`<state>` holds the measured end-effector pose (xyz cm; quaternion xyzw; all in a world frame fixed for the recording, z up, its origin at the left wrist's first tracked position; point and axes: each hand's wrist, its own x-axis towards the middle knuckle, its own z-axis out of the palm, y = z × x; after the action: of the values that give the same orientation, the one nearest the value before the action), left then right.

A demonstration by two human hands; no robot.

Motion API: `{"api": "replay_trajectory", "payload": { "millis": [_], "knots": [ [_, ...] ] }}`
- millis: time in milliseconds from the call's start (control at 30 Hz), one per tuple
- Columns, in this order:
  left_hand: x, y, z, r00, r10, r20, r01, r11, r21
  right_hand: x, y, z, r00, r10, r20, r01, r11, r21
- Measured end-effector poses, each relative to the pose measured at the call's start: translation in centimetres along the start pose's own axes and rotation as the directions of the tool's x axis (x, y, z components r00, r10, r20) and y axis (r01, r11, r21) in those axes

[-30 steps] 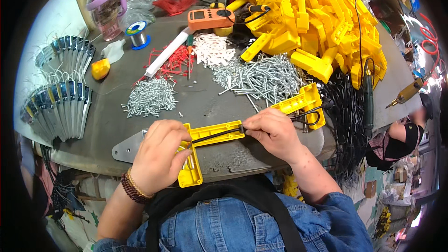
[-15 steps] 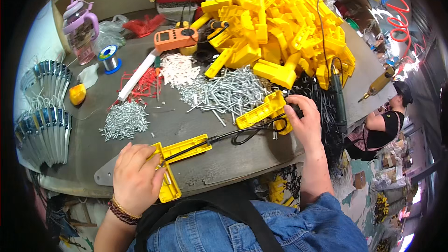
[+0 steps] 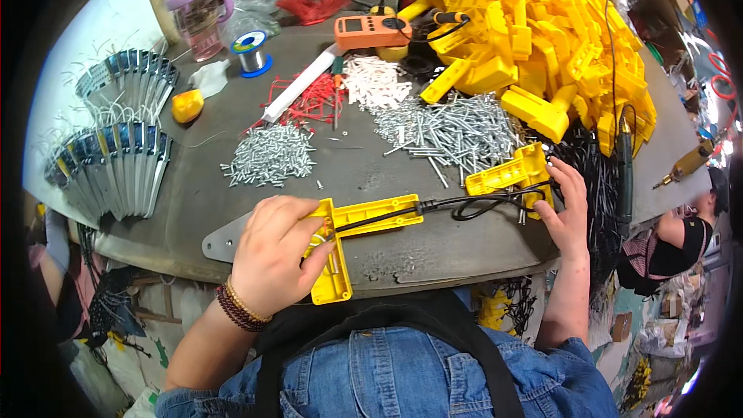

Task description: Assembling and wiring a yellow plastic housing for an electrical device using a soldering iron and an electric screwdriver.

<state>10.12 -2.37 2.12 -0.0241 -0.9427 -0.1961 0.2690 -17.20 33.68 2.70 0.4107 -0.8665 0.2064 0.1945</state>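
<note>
My left hand (image 3: pixel 280 246) is curled over the end of a T-shaped yellow plastic shell (image 3: pixel 379 217), gripping it with fingertips and thumb. Inside the shell lie a black cable and a light-coloured wire, partly covered by my fingers. A grey metal blade (image 3: pixel 224 238) sticks out on the left, beneath my hand. The black cable (image 3: pixel 453 203) runs right from the shell, with a loop on the table. My right hand (image 3: pixel 571 209) has thumb and fingers apart, beside another yellow shell piece (image 3: pixel 499 177) and the cable's far end.
Silver screws lie in a small pile (image 3: pixel 271 156) and a long-screw pile (image 3: pixel 464 135). Behind are a yellow shell heap (image 3: pixel 534 39), an orange meter (image 3: pixel 371 32) and a solder spool (image 3: pixel 251 54). Metal blades (image 3: pixel 116 170) stand left; an electric screwdriver (image 3: pixel 624 174) hangs right.
The view has shifted, so the table's things appear farther right. My right hand's fingers have spread apart at the yellow piece. My left hand stays on the shell.
</note>
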Motion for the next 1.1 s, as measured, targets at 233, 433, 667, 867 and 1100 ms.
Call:
{"api": "replay_trajectory", "payload": {
  "millis": [233,433,667,867,1100],
  "knots": [
    [0.0,-0.1,-0.2,0.999,-0.012,0.031,0.012,1.000,-0.010,-1.2,0.8,3.0,0.989,-0.051,-0.141,0.036,0.994,-0.107],
    [0.0,-0.1,-0.2,0.999,-0.001,0.034,0.001,1.000,-0.006,-1.2,0.5,3.0,0.990,-0.041,-0.132,0.026,0.993,-0.115],
    [0.5,0.3,-0.2,0.999,-0.041,0.015,0.041,0.999,0.003,-1.3,0.5,3.0,0.989,-0.036,-0.141,0.023,0.995,-0.096],
    [0.7,0.1,0.0,0.999,-0.020,0.041,0.019,0.999,0.027,-1.3,0.8,3.0,0.988,-0.038,-0.149,0.025,0.996,-0.087],
    [0.3,0.0,0.3,0.998,-0.059,0.029,0.058,0.998,0.022,-1.3,0.5,3.1,0.989,-0.038,-0.143,0.023,0.995,-0.101]
  ]
}}
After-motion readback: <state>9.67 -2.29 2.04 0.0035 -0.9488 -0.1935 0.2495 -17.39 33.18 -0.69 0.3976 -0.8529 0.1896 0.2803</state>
